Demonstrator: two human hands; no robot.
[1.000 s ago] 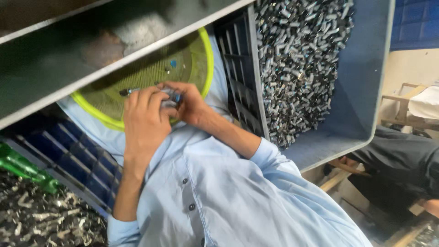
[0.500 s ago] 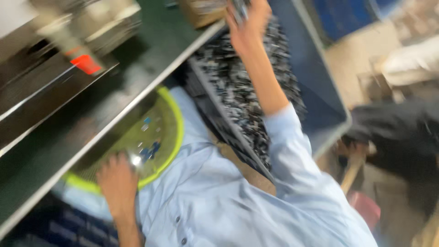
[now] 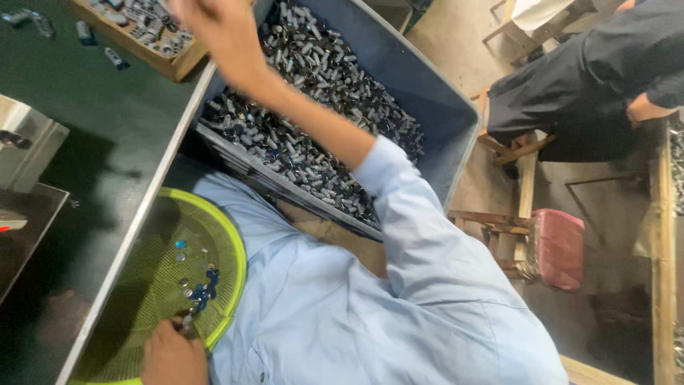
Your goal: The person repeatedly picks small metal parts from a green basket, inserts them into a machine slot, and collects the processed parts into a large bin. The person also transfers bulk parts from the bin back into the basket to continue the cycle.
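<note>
Nearest, left hand point(image 3: 173, 354): it rests at the near rim of the green mesh basket point(image 3: 226, 246), which sits on the person's lap under the edge of the dark table point(image 3: 92, 157); the fingers are curled toward the mesh, and whether they pinch anything cannot be told.
Basket contents: a few small blue and silver caps point(image 3: 201, 286) lie just ahead of the left fingertips, loose on the mesh.
Handling, as a judgement: the caps look light, hard and smooth, apt to roll or slip; a fingertip pinch across the sides of one piece would suit them best, or a scoop against the basket wall.
Middle ground, right sleeve: the pale blue sleeve point(image 3: 427, 235) stretches out over the blue bin point(image 3: 442, 107).
Bin contents: a deep heap of small metal cylinders point(image 3: 313, 121), dark and silvery, lying every way; singly light, in bulk heavy, and likely to shift underhand.
Farther, right hand point(image 3: 214, 28): raised above the wooden tray point(image 3: 160, 64) at the table's far corner; its fingers are cut off by the picture's top edge, so their state cannot be told.
Tray: holds more small metal pieces, with a few strays on the table beside it.
Farthest: another person in dark clothing point(image 3: 570, 78) sits beyond the bin, near a wooden stool with a red seat point(image 3: 559, 246).
</note>
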